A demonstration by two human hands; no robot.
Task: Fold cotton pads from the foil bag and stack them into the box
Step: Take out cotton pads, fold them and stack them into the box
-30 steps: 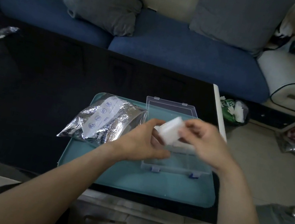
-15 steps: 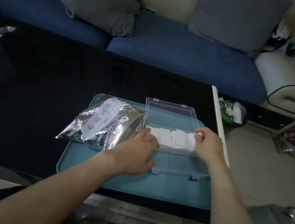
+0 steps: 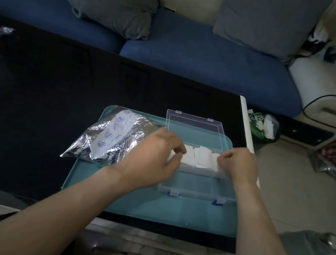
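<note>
A dark table (image 3: 32, 103) fills the left and middle of the view, with a blue sofa beyond its far edge. On the table's near right corner lies a teal tray (image 3: 148, 207), which carries everything the task needs. The foil bag (image 3: 111, 139) lies crumpled over the tray's far left corner, its mouth turned toward the box. Just beside it, along the tray's right half, sits the clear plastic box (image 3: 196, 188), its lid (image 3: 195, 130) thrown open flat toward the far edge.

Inside the box, a row of folded cotton pads (image 3: 199, 158) runs along the far compartment, its long axis lying left to right, parallel to the tray's near edge. The near compartment looks unfilled.

The left hand (image 3: 152, 158) sits at the row's left end, fingers curled and pinching at the end pad. The right hand (image 3: 239, 164) sits at the right end, fingers curled in against the last pad; whether it truly grips the pad or only presses it I cannot tell. The row lies straight between the two hands, each touching its own end, so squeezing inward along that axis would tidy it.

For the next pad, the left hand is the nearer to the bag, which lies just to its left.
</note>
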